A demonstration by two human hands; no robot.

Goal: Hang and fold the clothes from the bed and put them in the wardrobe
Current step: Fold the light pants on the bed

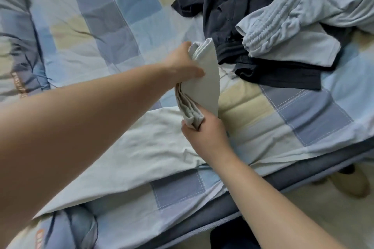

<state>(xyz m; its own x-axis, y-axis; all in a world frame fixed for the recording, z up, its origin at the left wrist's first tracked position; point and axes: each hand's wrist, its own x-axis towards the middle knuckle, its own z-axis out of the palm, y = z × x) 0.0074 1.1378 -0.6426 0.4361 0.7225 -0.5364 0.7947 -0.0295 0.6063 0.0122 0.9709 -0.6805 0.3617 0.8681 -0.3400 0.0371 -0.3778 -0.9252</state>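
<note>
Gripping a folded pale garment [204,79] upright above the checked bedspread [105,16], your left hand [186,64] and right hand [204,129] close their fingers on opposite ends, likely to keep its folds together.

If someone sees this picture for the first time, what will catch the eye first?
First, the two bare arms meeting mid-frame, where the left hand and right hand grip a folded pale garment above the patchwork bedcover. Next, the unfolded pile at upper right: a dark hoodie under light blue trousers.

Bedspread [113,16] blue-beige patchwork checks; folded garment [204,79] pale grey-white; hoodie [228,16] dark navy; sweatpants [303,6] light blue.
</note>
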